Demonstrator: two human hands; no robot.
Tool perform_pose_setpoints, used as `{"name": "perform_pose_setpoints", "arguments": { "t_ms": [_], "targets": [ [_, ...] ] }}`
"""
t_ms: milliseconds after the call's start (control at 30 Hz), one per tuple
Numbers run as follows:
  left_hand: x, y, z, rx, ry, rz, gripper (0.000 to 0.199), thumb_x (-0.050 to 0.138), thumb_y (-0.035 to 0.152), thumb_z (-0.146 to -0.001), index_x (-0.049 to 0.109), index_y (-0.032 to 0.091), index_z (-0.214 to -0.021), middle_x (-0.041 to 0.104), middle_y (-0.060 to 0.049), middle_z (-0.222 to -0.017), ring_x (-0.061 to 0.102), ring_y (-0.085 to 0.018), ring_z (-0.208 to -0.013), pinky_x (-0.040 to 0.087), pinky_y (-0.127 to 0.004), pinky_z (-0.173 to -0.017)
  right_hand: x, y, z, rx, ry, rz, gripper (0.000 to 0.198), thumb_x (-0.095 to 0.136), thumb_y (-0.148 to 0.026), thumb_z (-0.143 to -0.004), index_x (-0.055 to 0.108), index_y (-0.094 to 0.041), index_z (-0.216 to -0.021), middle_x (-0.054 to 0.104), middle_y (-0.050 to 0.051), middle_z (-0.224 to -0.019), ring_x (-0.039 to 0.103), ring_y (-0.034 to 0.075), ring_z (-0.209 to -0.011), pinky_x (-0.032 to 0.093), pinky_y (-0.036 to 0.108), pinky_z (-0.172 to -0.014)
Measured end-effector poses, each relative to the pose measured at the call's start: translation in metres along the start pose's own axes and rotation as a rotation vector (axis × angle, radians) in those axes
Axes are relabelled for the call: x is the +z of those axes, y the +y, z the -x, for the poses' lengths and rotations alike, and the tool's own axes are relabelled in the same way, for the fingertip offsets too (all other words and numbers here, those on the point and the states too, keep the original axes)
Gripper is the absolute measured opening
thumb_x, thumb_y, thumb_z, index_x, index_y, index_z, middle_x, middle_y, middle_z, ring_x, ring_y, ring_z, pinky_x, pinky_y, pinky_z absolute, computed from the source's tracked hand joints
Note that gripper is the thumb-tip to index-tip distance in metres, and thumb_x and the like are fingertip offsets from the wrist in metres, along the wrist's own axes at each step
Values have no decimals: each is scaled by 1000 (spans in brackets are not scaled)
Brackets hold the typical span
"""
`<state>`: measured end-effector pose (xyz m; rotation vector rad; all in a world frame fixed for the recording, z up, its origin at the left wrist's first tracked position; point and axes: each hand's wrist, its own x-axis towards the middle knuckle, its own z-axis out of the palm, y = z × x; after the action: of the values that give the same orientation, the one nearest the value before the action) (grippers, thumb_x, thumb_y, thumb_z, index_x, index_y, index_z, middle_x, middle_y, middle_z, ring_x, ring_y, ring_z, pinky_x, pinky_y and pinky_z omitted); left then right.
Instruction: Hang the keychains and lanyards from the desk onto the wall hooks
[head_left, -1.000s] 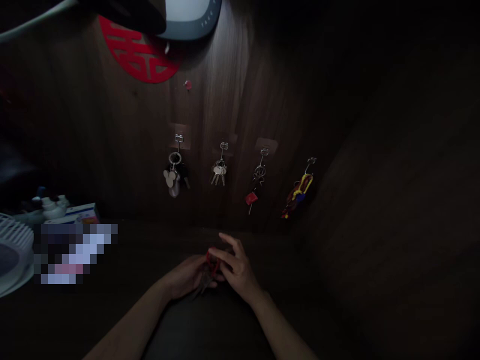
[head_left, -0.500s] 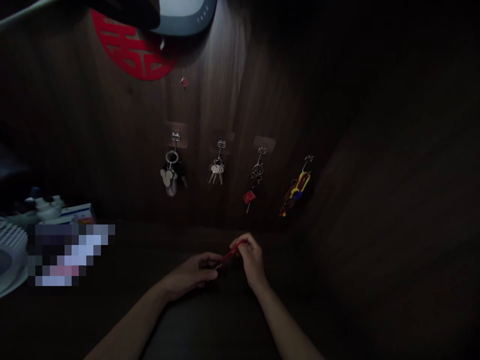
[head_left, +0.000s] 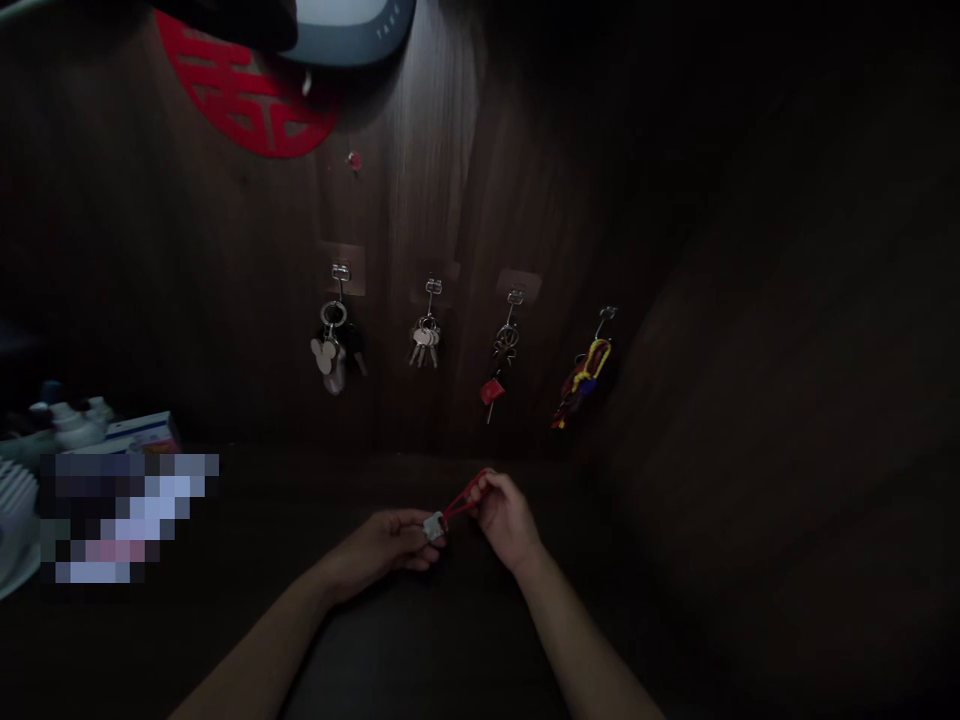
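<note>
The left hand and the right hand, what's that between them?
In the head view, a red cord runs from the right hand to a small pale piece held in the left hand.

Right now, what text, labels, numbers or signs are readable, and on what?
"TAKE": cap.
Red cutout: character sign, partly covered by cap; not fully readable.
Red tag, box: any print too small.
Metal piece, left hand: nothing legible.
Pixelated patch: unreadable.
No readable numbers.
</note>
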<state>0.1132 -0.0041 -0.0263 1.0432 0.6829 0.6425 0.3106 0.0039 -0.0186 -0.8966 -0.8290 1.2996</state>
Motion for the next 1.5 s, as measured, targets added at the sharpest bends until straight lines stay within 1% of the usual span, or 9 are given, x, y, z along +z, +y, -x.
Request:
{"name": "perform_pose_setpoints", "arguments": {
  "t_ms": [133,333,467,633,800,1000,1200,1367,1500],
  "targets": [
    [0,0,0,17,11,17,34,74,25,-69,68,16,-102,71,-8,-98,66,-15,-81,49,-29,-81,-5,-2,-2,-11,30,-25,19,53,-36,-73,63,-20,-73,64,3,-66,59,16,-61,44,26,-55],
    [0,3,1,38,26,41,39,74,26,-69,67,17,-106,70,-10,-109,66,-21,-95,47,-35,-90,3,-5,7,-134,-24,4,32,56,-24,-71,69,-20,-101,71,9,-103,63,20,-87,44,27,-63],
    [1,6,3,44,33,79,39,75,25,-70,67,17,-107,69,-11,-111,66,-21,-96,47,-34,-90,9,-6,13,-284,-27,189,33,55,-23,-76,68,-24,-106,67,8,-115,60,22,-100,45,31,-72],
    [0,7,4,68,35,69,39,72,28,-73,66,18,-111,69,-10,-111,67,-19,-92,48,-31,-86,13,-15,22,-503,-72,455,33,50,-23,-84,64,-28,-114,61,4,-124,51,22,-116,37,40,-100],
    [1,6,4,74,80,10,45,72,39,-72,65,19,-112,70,-10,-111,67,-20,-92,47,-32,-88,17,-27,31,-679,-87,628,36,43,-23,-91,57,-31,-123,56,4,-127,48,21,-119,39,41,-101],
    [0,5,3,52,103,-36,47,71,44,-71,66,17,-110,71,-11,-110,67,-24,-96,46,-36,-92,3,-48,22,-889,81,791,37,43,-20,-91,54,-29,-125,57,5,-126,49,21,-117,43,42,-97],
    [1,7,4,29,86,-57,49,71,47,-70,66,17,-109,70,-11,-110,64,-27,-102,45,-38,-96,-24,-88,-5,-1156,387,977,36,43,-16,-89,58,-26,-120,61,8,-118,52,22,-113,43,44,-96],
    [4,8,5,19,119,-49,54,74,51,-65,67,17,-106,71,-12,-109,65,-28,-102,45,-39,-97,-39,-127,-27,-1236,556,1030,38,41,-16,-88,56,-24,-123,58,9,-118,52,22,-113,42,43,-97],
    [4,8,3,5,116,-46,55,74,51,-64,66,17,-106,70,-12,-109,64,-29,-103,44,-40,-98,-44,-154,-42,-1244,617,997,36,43,-20,-88,57,-23,-120,57,9,-117,53,22,-111,42,41,-97]
  ]
}}
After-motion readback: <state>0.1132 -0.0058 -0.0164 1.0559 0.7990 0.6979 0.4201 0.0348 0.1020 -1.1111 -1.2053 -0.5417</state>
